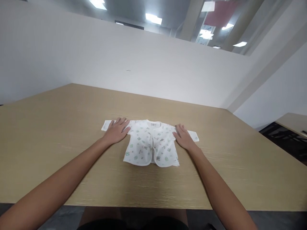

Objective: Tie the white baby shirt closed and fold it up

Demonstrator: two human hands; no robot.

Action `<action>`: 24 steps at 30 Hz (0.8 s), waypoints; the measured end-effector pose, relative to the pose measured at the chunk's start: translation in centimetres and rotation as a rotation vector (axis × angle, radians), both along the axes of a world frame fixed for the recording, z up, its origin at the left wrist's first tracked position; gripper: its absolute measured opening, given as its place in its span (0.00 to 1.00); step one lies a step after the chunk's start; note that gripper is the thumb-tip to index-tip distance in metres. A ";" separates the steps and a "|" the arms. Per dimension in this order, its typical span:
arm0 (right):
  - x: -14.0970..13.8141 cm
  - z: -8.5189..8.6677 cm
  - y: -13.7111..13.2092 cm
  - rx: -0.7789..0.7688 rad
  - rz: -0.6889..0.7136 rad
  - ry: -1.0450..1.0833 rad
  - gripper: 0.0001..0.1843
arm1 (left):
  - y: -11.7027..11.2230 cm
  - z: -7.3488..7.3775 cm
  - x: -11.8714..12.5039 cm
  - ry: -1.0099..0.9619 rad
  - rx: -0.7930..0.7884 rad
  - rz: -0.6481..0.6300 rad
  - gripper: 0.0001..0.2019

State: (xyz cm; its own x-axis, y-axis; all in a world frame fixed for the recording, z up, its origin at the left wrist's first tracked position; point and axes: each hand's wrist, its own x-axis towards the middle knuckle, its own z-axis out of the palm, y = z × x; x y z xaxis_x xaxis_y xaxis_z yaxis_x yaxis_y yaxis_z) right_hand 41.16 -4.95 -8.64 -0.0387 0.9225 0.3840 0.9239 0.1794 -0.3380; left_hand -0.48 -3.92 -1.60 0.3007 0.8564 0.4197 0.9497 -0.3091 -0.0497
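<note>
A small white baby shirt [141, 143] with green and dark animal prints lies spread flat, its front facing up and its neckline pointing away from me. The two front panels meet near the middle, parting toward the hem. My left hand [116, 131] rests flat on the left sleeve, fingers stretched out, with the cuff showing beyond it. On the other side, my right hand [183, 136] lies flat over the right sleeve, whose cuff sticks out past the wrist. A small dark-printed label shows inside the collar.
The shirt lies on a wide wood-grain table [72, 127]. A white wall [144, 64] stands along its far edge. At the right is a cabinet [292, 123] with a dark opening. My legs are under the table's near edge.
</note>
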 end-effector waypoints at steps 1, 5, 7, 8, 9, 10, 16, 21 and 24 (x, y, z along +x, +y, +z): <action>-0.6 0.0 -0.1 -0.003 0.058 -0.003 0.41 | -0.1 -0.2 0.2 0.003 -0.017 -0.040 0.35; -1.8 0.2 -0.3 -0.059 0.118 -0.017 0.39 | 0.0 -0.6 0.1 0.050 -0.109 -0.200 0.34; -1.6 0.3 -0.4 -0.073 0.103 -0.002 0.38 | 0.2 -0.6 -0.3 0.061 -0.123 -0.220 0.34; -1.3 0.3 -0.4 -0.080 0.097 0.005 0.38 | 0.4 -0.6 -0.5 0.064 -0.122 -0.217 0.34; -1.1 0.4 -0.4 -0.088 0.086 0.010 0.38 | 0.5 -0.6 -0.7 0.068 -0.119 -0.212 0.34; -0.8 0.5 -0.4 -0.099 0.072 0.014 0.38 | 0.6 -0.6 -0.7 0.074 -0.117 -0.208 0.34; 0.2 0.6 -0.1 -0.145 -0.005 0.011 0.37 | 0.8 -0.7 -0.7 0.074 -0.139 -0.186 0.34; -1.0 0.4 -0.8 -0.060 0.044 0.024 0.39 | 0.6 -0.7 -0.4 0.084 -0.142 -0.159 0.35; -2.5 0.4 -1.3 -0.062 0.204 0.020 0.43 | 0.4 -0.7 -0.2 0.081 -0.144 -0.133 0.35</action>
State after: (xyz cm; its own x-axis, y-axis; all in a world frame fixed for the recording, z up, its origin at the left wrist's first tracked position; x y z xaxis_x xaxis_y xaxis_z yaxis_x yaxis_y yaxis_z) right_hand 38.70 -6.30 -8.26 -0.2204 0.9183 0.3289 0.8635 0.3405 -0.3721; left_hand -0.67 -3.53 -2.33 0.4430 0.8563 0.2655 0.8947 -0.4410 -0.0703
